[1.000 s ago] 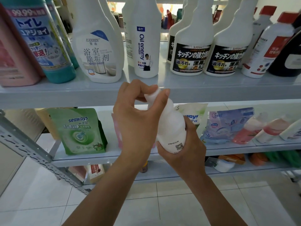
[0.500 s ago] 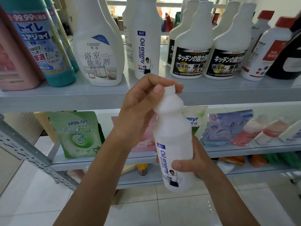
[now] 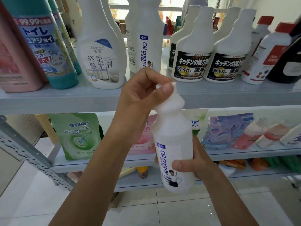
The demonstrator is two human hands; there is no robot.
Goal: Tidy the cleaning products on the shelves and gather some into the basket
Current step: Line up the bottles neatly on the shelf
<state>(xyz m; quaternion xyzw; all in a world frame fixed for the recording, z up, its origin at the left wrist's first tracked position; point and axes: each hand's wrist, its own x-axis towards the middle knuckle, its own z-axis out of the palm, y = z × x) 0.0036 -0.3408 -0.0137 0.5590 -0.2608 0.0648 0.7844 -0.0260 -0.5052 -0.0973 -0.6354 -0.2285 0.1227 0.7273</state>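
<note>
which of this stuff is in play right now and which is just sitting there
In play: held Oil enemy bottle, left hand at its cap, right hand round its body.
Just sitting: green seaways pouch, black-label spray bottles, teal toilet cleaner.

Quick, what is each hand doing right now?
Left hand: closed, pinching the top of the bottle.
Right hand: closed, gripping the bottle's lower body.
</note>
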